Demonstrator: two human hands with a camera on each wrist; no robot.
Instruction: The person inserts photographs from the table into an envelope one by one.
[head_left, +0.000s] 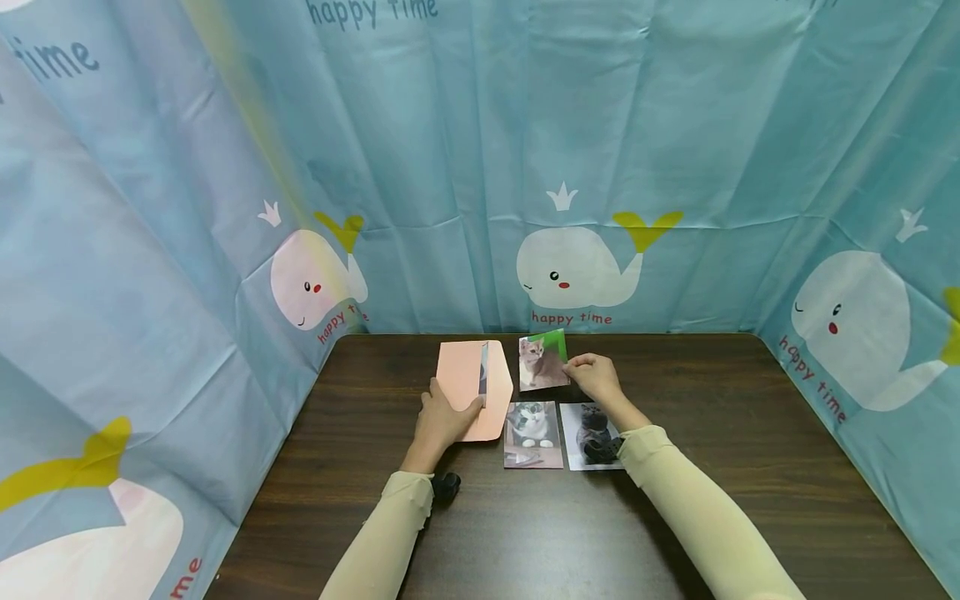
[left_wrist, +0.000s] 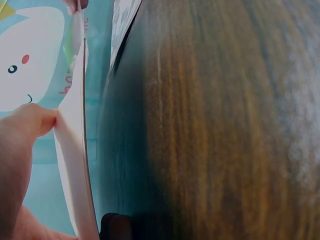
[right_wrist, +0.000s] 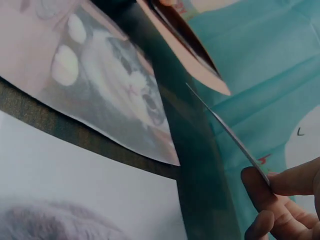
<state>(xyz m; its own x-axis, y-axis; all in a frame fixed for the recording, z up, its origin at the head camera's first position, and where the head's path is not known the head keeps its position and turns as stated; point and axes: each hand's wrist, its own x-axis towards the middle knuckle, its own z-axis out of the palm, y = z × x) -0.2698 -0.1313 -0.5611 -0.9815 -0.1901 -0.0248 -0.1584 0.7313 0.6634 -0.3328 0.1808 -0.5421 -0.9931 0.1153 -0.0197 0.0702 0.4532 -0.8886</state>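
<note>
A pink envelope (head_left: pixel 457 367) is in my left hand (head_left: pixel 441 423), gripped at its near left part. In the left wrist view the thumb (left_wrist: pixel 42 120) presses on one face of the envelope and other fingers lie behind it. A strip of a picture (head_left: pixel 483 375) shows in the envelope's opening, beside the flap. My right hand (head_left: pixel 596 377) pinches the right edge of a kitten photo (head_left: pixel 538 362) with a green corner. That photo is tilted, just right of the flap; in the right wrist view it is seen edge-on between thumb and finger.
Two more cat photos lie nearer on the dark wooden table (head_left: pixel 510 533): a grey-and-white cat photo (head_left: pixel 532 433) and, right of it, a dark cat photo (head_left: pixel 588 417), partly covered by the right wrist. A blue whale-print curtain (head_left: pixel 450 167) encloses the table's back and sides.
</note>
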